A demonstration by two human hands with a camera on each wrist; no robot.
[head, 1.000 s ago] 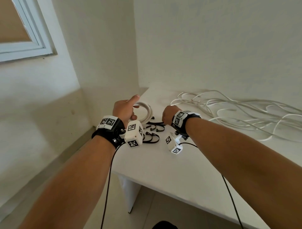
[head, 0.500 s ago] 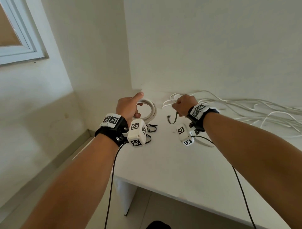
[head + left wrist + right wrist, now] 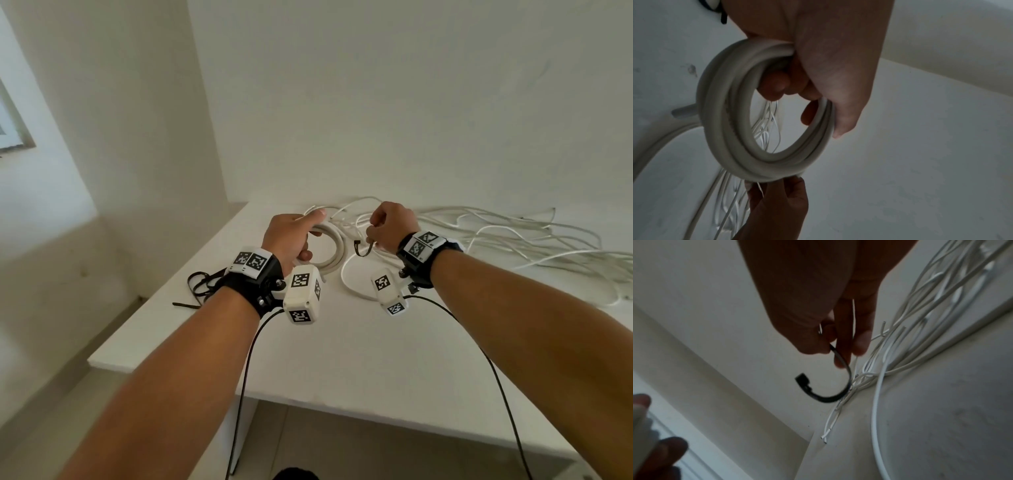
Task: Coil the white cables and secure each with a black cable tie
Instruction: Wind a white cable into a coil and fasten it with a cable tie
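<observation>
White tabletop [image 3: 342, 370] set in a white-walled corner. Loose cables [image 3: 496, 236] along its far edge, spare ties [image 3: 202, 284] at the left edge. Left hand [image 3: 291, 236] grips the coil [image 3: 334, 253]; right hand [image 3: 394, 226] pinches a tie [image 3: 363, 248].

The right hand [image 3: 390, 226] has left the spare ties [image 3: 200, 287] at the table's left edge, lifting one black cable tie [image 3: 363, 248] (pinched, hanging curved) up beside the coiled cable [image 3: 334, 245], now mid-frame.
</observation>
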